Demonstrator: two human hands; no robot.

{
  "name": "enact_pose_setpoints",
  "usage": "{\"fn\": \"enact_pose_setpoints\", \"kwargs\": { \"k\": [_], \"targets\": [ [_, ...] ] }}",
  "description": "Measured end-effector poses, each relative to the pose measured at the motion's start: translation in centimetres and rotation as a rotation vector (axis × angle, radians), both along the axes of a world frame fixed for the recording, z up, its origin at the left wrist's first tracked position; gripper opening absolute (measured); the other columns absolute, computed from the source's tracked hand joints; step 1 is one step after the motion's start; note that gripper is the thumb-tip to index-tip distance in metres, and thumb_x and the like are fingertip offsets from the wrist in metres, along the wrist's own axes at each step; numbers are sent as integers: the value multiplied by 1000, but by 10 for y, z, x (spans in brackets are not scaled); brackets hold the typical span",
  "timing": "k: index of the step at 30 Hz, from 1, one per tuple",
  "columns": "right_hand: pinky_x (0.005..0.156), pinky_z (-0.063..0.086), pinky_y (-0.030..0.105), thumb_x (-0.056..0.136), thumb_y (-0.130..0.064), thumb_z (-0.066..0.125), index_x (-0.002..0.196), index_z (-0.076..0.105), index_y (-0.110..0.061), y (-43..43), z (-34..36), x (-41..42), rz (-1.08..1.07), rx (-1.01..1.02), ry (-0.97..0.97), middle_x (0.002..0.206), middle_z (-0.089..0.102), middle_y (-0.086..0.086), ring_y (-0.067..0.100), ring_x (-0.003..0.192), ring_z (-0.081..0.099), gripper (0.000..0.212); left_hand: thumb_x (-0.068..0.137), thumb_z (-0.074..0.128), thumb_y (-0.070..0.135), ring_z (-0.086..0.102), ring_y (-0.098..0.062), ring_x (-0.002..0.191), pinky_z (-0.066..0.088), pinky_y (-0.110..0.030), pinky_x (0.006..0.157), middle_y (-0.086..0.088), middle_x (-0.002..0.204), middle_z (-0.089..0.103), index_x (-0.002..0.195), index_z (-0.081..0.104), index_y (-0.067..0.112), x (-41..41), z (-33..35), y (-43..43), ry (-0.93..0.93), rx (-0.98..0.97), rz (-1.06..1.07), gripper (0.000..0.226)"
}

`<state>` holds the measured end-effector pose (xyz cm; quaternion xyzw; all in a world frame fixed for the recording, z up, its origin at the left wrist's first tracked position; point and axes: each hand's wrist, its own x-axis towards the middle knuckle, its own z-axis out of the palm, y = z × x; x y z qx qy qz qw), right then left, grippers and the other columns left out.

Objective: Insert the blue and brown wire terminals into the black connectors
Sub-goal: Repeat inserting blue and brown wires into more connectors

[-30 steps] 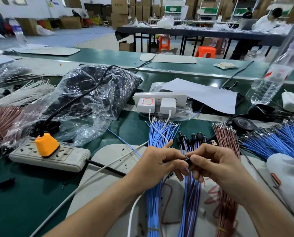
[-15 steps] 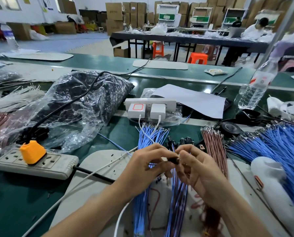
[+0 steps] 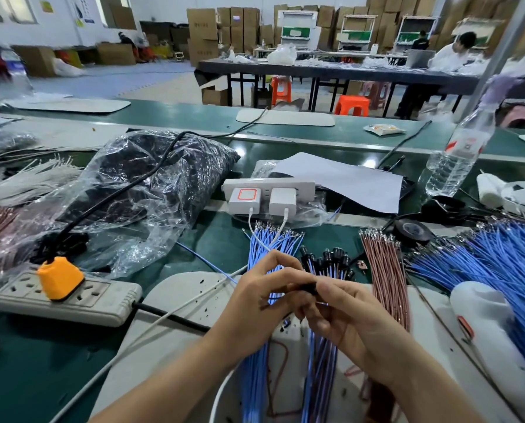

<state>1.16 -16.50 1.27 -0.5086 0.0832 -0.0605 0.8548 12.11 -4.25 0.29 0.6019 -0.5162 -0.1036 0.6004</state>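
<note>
Fingers [image 3: 285, 274] of the left hand [image 3: 255, 303] and the right hand [image 3: 352, 319] were curled together at the lower centre of the frame, their tips clamped from both sides on one small black connector [image 3: 308, 287] held above the white board [image 3: 176, 300] on the green table [image 3: 26, 361]. Whether a wire already sat in that connector could not be told, since the fingertips covered its ends. Just beyond the hands lay three bundles side by side: loose blue wires [image 3: 266, 248] with bare metal terminals, a bunch of wires ending in black connectors [image 3: 328, 261], and brown wires [image 3: 386, 270] to their right. A larger fan of blue wires [image 3: 499, 264] spread across the right edge of the frame, beside a white plastic device [image 3: 484, 325]. At the lower left sat a grey power strip [image 3: 72, 297] with an orange plug [image 3: 60, 277] in it, and behind that a crumpled clear plastic bag [image 3: 151, 184] of dark parts. A white power strip [image 3: 267, 186] carrying two chargers stood at the centre, next to a sheet of paper [image 3: 346, 178], with a water bottle [image 3: 456, 160] at the upper right.
</note>
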Motion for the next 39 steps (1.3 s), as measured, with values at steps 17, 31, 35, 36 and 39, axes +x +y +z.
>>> {"fn": "enact_pose_setpoints", "kwargs": {
  "k": [17, 31, 35, 36, 39],
  "targets": [
    [41, 34, 11, 80, -45, 57, 80, 67, -16, -68, 15, -22, -850, 303, -195, 55, 49, -9, 1, 43, 38, 30, 87, 64, 4, 54, 14, 60, 36, -2, 64, 11, 77, 67, 107, 72, 7, 8, 18, 7, -260, 270, 88, 21],
    [34, 39, 19, 90, -7, 61, 79, 55, -17, -51, -7, -7, -843, -412, -59, 48, 60, 3, 11, 32, 48, 16, 90, 47, 60, 52, 9, 66, 40, -8, 64, 10, 88, 66, 109, 59, 36, -42, 96, 80, -562, 1008, -236, 33],
    [35, 44, 24, 90, -8, 61, 84, 54, -11, -40, -7, -6, -778, -554, -48, 50, 61, 5, 17, 36, 56, 10, 95, 46, 51, 52, -9, 69, 44, -25, 68, 2, 80, 64, 90, 58, 19, -24, 86, 86, -656, 1051, 35, 34],
    [35, 45, 24, 91, -8, 60, 85, 53, -11, -38, -7, -5, -762, -570, -47, 50, 61, 5, 18, 37, 58, 10, 95, 48, 48, 47, -5, 64, 41, -22, 64, 4, 79, 64, 91, 59, 20, -19, 82, 86, -682, 1065, 79, 31],
    [36, 47, 25, 91, -8, 59, 80, 54, -19, -31, -11, -2, -718, -609, -55, 53, 60, 7, 22, 39, 60, 17, 95, 54, 40, 52, -5, 72, 42, -22, 68, 6, 82, 66, 96, 64, 23, -7, 70, 80, -633, 1026, 141, 20]
  ]
}}
